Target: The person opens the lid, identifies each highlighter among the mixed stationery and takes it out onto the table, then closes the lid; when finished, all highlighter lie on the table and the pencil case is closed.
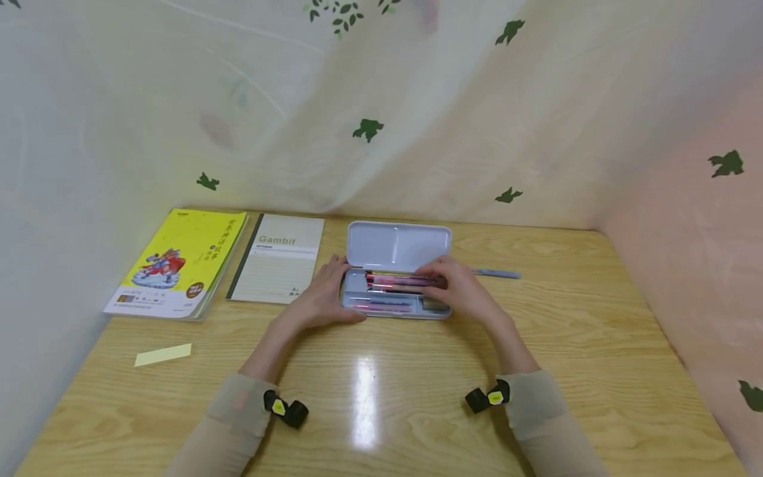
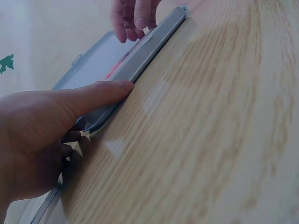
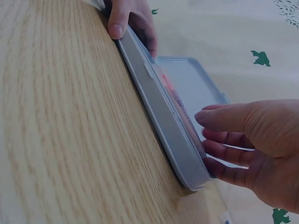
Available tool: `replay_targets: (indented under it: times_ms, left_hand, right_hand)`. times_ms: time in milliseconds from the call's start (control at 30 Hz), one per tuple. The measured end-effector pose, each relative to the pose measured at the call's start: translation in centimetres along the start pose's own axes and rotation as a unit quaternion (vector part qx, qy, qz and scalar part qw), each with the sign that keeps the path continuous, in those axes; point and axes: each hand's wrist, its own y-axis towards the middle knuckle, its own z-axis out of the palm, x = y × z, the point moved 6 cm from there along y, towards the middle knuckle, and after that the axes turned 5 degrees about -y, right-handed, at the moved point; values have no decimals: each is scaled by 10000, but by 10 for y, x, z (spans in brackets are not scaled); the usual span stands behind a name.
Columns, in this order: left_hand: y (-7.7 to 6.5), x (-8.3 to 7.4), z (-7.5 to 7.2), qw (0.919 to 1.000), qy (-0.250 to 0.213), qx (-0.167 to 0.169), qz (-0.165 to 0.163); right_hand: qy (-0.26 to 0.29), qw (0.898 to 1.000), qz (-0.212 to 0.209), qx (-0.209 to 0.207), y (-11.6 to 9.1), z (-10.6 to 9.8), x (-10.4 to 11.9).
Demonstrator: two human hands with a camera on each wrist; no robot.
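Observation:
A pale blue pencil case [image 1: 398, 245] lies on the table with its lid folded back. Pink and dark pens [image 1: 393, 281] fill its rear section, and slimmer pens [image 1: 381, 307] lie in the front one. My left hand [image 1: 322, 298] grips the case's left end, thumb along the front wall and the other fingers behind. At the other end, my right hand [image 1: 456, 288] reaches over the rear pens. Its fingertips [image 3: 212, 163] are right at the pens' ends, the thumb apart from the fingers. The right hand covers part of that end in the head view.
A blue pen [image 1: 497, 273] lies on the table right of the case. To the left are a grey lined notebook [image 1: 277, 258] and a thick yellow book [image 1: 179, 265]. A pale yellow paper strip [image 1: 162, 355] lies nearer the front. Patterned cloth [image 1: 435, 165] hangs behind the table.

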Motion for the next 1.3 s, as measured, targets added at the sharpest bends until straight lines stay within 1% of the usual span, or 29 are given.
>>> replay_targets:
  times_ms: [233,367,800,1300]
  left_hand:
    - [0,1,1,10000,10,2,-6]
    - [0,0,-1,10000,10,-15,-11]
    - [1,1,0,10000,26,-23,23]
    - [1,1,0,10000,32,-14,57]
  right_hand:
    - [77,10000,-21,55,-1,3,3]
    - [24,10000,-13,39,0,3,3]
    - [-361,9993,-22,125,1,5,2]
    - [-510,9987,-35,73,0,6,3]
